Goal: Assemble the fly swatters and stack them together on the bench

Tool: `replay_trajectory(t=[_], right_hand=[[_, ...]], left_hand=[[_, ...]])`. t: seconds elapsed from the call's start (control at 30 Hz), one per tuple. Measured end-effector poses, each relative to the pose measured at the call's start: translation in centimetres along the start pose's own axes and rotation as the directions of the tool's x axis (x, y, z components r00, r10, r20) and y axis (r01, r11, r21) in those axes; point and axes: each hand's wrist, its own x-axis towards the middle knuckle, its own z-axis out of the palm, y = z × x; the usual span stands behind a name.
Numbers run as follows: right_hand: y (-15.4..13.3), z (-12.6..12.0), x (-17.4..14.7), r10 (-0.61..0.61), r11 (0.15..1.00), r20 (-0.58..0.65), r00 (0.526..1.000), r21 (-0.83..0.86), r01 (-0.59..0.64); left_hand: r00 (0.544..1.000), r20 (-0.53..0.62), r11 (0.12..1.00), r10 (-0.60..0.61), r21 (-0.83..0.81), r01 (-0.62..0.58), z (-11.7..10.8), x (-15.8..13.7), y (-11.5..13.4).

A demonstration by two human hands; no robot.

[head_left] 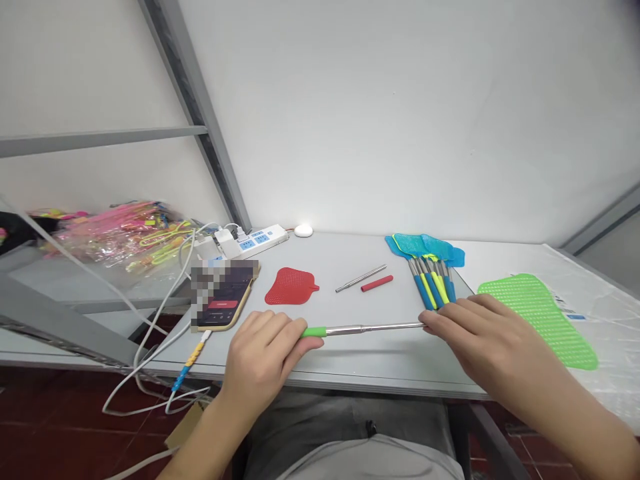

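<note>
My left hand (265,347) is closed around the green handle (315,331) of a fly swatter. Its silver telescopic rod (373,328) runs level above the table's front part. At the other end my right hand (485,340) grips the rod. Beyond that hand the perforated green swatter head (543,320) shows; the joint is hidden behind my fingers. Behind the rod lie a perforated red swatter head (291,287), a loose metal rod (361,279) and a red handle sleeve (377,283). Just past my right hand lies a pile of swatters with blue heads (425,247) and blue or yellow handles.
To the left, a phone (227,297) with a charging cable (193,357) lies on the grey table (350,363). Behind it are a white power strip (260,241) and a small white round object (303,230). Plastic-wrapped colourful items (125,237) lie beyond the metal frame (195,100).
</note>
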Motion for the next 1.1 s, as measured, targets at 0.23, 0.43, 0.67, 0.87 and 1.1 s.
replay_trajectory(t=[0.23, 0.43, 0.67, 0.87, 1.1], right_hand=[[-2.7, 0.3, 2.1, -0.110, 0.992, -0.041, 0.993, 0.052, 0.112], [-2.8, 0.7, 3.1, -0.036, 0.999, -0.054, 0.998, -0.001, 0.036], [2.8, -0.4, -1.5, 0.524, 0.825, -0.257, 0.812, 0.390, -0.409], [0.6, 2.8, -0.5, 0.716, 0.177, 0.161, 0.679, 0.900, -0.399], [-0.7, 2.2, 0.8, 0.759, 0.225, 0.111, 0.642, 0.880, -0.418]], left_hand=[[1.000, 0.010, 0.996, -0.028, -0.081, 0.029, 2.2, 0.7, 3.4], [0.999, 0.039, 0.999, -0.026, -0.046, 0.027, 1.7, 0.3, 1.8], [0.994, -0.069, 0.997, -0.080, -0.006, 0.080, 0.2, -0.2, -0.9], [0.996, -0.055, 0.997, -0.064, -0.045, 0.061, 1.9, 0.5, 0.2], [0.995, 0.027, 0.995, -0.098, 0.028, 0.097, 3.0, 2.5, 1.9]])
